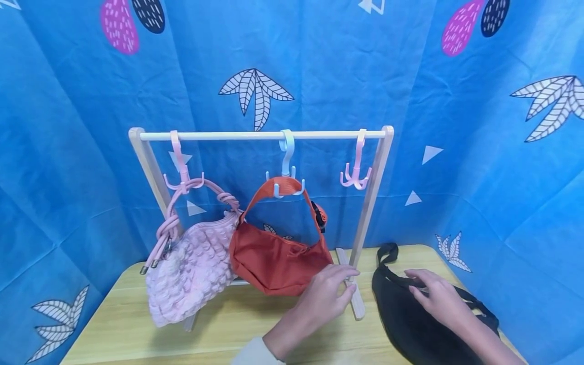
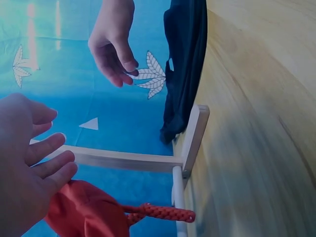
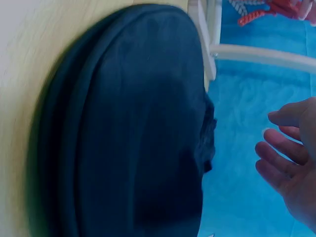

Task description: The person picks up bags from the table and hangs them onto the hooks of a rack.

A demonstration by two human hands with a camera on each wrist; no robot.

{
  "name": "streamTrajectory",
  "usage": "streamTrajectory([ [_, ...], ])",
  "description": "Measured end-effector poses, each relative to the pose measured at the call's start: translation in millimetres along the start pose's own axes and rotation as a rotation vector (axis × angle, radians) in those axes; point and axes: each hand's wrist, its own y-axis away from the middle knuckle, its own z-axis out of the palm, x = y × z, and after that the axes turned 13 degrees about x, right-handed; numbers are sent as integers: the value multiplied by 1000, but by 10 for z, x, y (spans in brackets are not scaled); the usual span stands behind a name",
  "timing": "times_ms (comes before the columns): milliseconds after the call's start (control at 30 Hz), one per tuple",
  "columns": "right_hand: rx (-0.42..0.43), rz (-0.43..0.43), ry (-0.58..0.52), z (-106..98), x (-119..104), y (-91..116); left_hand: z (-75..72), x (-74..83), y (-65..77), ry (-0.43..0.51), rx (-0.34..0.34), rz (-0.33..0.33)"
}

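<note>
A black bag (image 1: pixel 410 319) lies on the table at the right, its strap (image 1: pixel 388 252) looped toward the back. Over this bag hovers my right hand (image 1: pixel 440 299), fingers loosely bent and holding nothing; in the right wrist view the bag (image 3: pixel 138 118) fills the middle. My left hand (image 1: pixel 321 294) is in front of the red shoulder bag (image 1: pixel 278 258), fingers spread and nothing in them. That red bag hangs by its strap from a light blue hook (image 1: pixel 287 152). To its left a fluffy pink bag (image 1: pixel 193 268) hangs by knotted cords from a pink hook (image 1: pixel 182 167).
A rack with a white rail (image 1: pixel 219 136) and wooden posts (image 1: pixel 371 197) stands on the wooden table (image 1: pixel 237 329). Near the rail's right end another pink hook (image 1: pixel 356 167) hangs with no bag on it. Blue patterned cloth (image 1: pixel 342 66) surrounds the back and sides.
</note>
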Motion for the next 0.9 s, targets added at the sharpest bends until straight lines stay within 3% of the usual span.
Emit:
streamTrajectory([
  [200,10,-45,-37,23,195,-10,81,-15,0,-30,10,43],
  [333,10,-101,-7,36,326,-9,131,-17,-4,-46,15,62],
  [600,-189,-79,82,32,562,-33,240,-8,-7,-54,-30,31],
  [900,-264,-109,142,57,717,-7,376,2,-32,-52,-77,12],
])
